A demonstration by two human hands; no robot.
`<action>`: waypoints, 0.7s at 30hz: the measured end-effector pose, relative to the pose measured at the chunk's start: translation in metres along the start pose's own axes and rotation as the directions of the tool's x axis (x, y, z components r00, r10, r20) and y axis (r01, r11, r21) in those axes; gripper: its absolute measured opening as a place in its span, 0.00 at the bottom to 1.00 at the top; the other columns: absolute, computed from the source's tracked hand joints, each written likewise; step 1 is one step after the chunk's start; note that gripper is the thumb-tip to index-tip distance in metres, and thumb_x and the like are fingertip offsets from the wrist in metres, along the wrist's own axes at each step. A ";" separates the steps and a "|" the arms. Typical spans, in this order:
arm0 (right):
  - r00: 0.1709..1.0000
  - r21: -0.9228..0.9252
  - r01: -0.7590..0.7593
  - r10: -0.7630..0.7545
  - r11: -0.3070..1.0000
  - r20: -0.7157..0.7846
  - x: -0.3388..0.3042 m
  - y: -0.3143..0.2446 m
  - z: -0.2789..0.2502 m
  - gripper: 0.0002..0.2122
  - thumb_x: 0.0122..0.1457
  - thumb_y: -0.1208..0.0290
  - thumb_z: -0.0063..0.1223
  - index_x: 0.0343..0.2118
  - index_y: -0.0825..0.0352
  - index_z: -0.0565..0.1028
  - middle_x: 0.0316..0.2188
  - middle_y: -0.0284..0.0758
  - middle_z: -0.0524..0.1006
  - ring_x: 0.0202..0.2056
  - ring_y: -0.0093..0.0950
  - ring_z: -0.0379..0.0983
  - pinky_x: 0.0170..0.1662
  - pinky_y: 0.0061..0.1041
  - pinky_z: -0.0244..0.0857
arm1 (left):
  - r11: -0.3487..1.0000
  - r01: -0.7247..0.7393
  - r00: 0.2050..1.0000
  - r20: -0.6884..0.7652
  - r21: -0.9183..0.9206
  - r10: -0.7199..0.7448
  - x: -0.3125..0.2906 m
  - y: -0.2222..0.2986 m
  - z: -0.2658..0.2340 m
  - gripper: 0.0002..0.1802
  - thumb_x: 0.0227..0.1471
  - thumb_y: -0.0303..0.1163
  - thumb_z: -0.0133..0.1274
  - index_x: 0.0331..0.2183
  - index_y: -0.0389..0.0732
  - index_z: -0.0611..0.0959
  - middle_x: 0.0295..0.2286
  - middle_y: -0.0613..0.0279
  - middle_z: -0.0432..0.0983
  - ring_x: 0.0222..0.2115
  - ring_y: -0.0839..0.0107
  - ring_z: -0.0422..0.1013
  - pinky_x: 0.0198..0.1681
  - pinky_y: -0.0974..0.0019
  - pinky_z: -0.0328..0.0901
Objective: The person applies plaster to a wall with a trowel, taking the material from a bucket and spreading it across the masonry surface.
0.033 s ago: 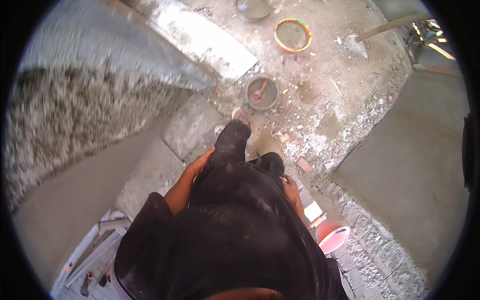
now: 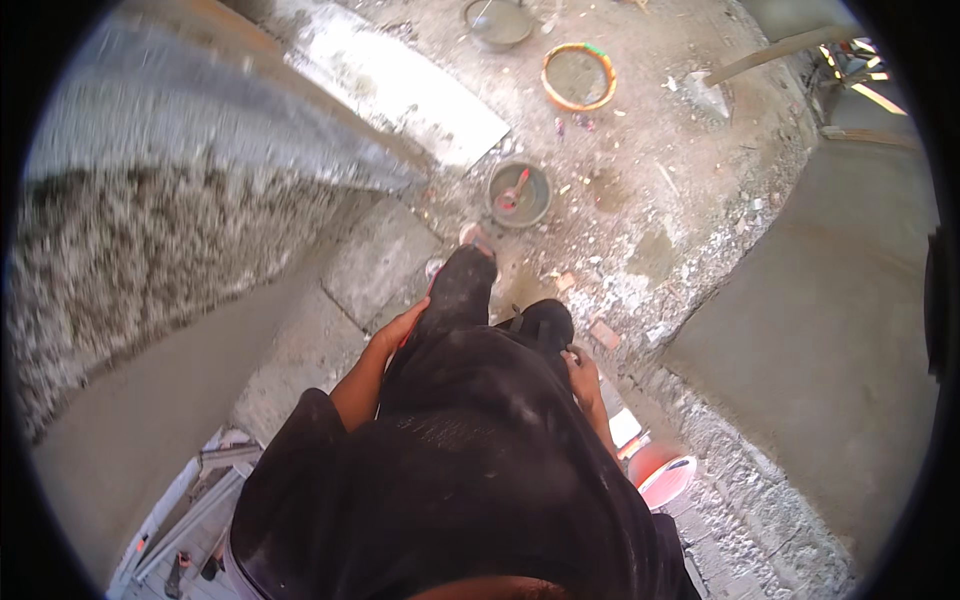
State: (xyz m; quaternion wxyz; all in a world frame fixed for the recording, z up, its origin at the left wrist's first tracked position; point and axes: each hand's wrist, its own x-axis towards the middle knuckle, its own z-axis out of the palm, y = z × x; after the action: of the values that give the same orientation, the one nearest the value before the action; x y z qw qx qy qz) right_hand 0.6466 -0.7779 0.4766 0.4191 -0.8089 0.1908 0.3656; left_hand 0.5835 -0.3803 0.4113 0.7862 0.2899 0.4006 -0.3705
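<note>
My left hand lies along the outer side of my left thigh, on the dark trousers. Its fingers look stretched out, and a red edge shows beside them. At my right thigh, my right hand has bent fingers that appear to pinch the trouser cloth; its palm is hidden. Ahead of my left foot stands a round grey tub of wet grey mix. A red-handled tool lies in it; its kind is not clear.
An orange-rimmed basin and a grey pan sit farther ahead. A long-handled tool lies at the far right. Smooth grey slabs flank the right side. Beside my right arm is a pinkish-red bucket; a brick piece lies nearby.
The view has shifted slightly, so the tub and basin appear a little farther left and lower. Both hands stay at my thighs.
</note>
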 end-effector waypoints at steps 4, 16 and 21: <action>0.981 0.175 -0.012 0.046 0.984 -0.188 0.064 -0.063 -0.057 0.12 0.61 0.67 0.49 0.43 0.69 0.75 0.23 0.34 0.74 0.21 0.19 0.70 0.24 0.19 0.65 | 0.984 0.096 0.994 -0.071 0.147 -0.086 0.034 0.059 0.042 0.38 0.55 0.61 0.45 0.52 0.36 0.74 0.48 0.58 0.74 0.44 0.66 0.72 0.52 0.65 0.63; 0.892 -0.451 0.329 -0.430 0.829 -0.138 0.410 -0.284 -0.176 0.19 0.55 0.60 0.53 0.40 0.73 0.76 0.36 0.50 0.78 0.40 0.44 0.75 0.46 0.36 0.66 | 0.749 -0.062 0.995 -0.099 -0.660 -0.005 0.071 0.084 0.200 0.30 0.59 0.52 0.47 0.52 0.38 0.74 0.46 0.59 0.75 0.45 0.70 0.71 0.50 0.67 0.65; 0.797 -0.568 0.492 -0.604 0.660 -0.011 0.619 -0.394 -0.178 0.20 0.54 0.58 0.55 0.39 0.73 0.75 0.31 0.50 0.78 0.37 0.47 0.75 0.42 0.39 0.66 | 0.646 -0.294 0.864 -0.485 -0.705 -0.136 0.120 0.038 0.312 0.31 0.59 0.52 0.47 0.52 0.36 0.73 0.47 0.59 0.74 0.45 0.68 0.71 0.52 0.65 0.64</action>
State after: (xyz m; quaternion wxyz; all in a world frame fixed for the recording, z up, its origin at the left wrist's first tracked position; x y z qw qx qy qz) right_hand 1.3739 -0.6983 0.2917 0.2440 -0.9442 -0.1327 0.1772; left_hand 0.7925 -0.6364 0.4755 0.7192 0.0365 0.6924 -0.0446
